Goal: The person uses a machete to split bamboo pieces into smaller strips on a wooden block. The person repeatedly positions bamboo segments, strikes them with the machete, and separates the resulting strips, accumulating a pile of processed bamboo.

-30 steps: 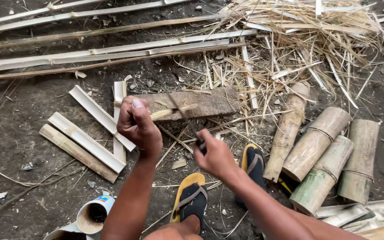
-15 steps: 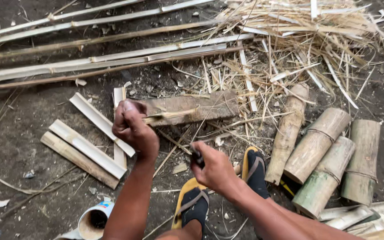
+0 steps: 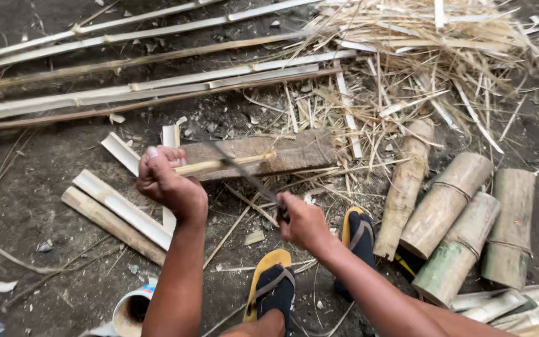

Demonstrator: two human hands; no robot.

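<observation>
Nearest the camera, two feet in yellow-soled sandals [image 3: 274, 288] rest on the dark ground [image 3: 26, 206]. A cut tube end [image 3: 133, 308] lies at the bottom edge of the view, left of the feet.

The right hand [image 3: 301, 221] is closed in a fist around the handle of a knife [image 3: 244, 175]. The blade runs up and to the left from the fist and meets the bamboo strip [image 3: 223, 165] at about its middle. Blade detail is blurred.

The left hand [image 3: 168, 181] is closed around the left end of the bamboo strip, fingers curled over it. The strip lies nearly level across the wooden block [image 3: 294, 151], with its right end on the block's top face. The block sits on the ground just beyond both hands.

Left of the left hand, several short split bamboo slats [image 3: 110, 209] lie on the ground, side by side and partly overlapping.

To the right of the feet, four short bamboo sections [image 3: 450, 200] lie grouped together, touching one another; bindings wrap some of them.

Farther out, long split bamboo poles [image 3: 145, 87] run across the ground towards the left edge. A heap of dry bamboo shavings [image 3: 432, 56] fills the far right corner of the view.
</observation>
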